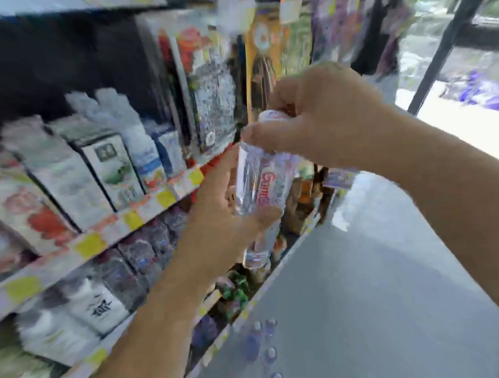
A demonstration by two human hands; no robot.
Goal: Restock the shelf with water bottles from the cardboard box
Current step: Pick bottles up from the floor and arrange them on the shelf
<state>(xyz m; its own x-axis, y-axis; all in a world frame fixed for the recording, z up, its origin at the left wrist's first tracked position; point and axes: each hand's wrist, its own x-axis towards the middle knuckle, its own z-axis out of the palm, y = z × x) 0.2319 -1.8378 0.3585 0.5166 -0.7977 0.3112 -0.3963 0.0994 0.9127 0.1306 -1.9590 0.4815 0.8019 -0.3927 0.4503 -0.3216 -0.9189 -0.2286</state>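
Blur softens most of the view, but both hands are plain enough at its centre, holding one water bottle [258,185] in the aisle just right of the shelving. The bottle is clear, nearly upright with its top leaning slightly right, and its label [267,187] shows red lettering.

The left hand [218,204] reaches in from the near left and wraps the bottle's middle, thumb across the front below the label. Its grip is clamped on the bottle's body. The right hand [320,116] comes from the right and curls over the top, fingers and thumb closed around the white cap [269,116] and neck.

Just left of the bottle runs a shelf [143,209] with yellow price tags on its edge. Cartons [105,169] stand on it. The level below holds dark-capped bottled drinks [145,252]. Hanging packets [211,82] fill the rack farther back. Low and near, a few blue bottle tops [268,354] show beside the grey floor [380,268]. A bright window [469,55] lies far right.
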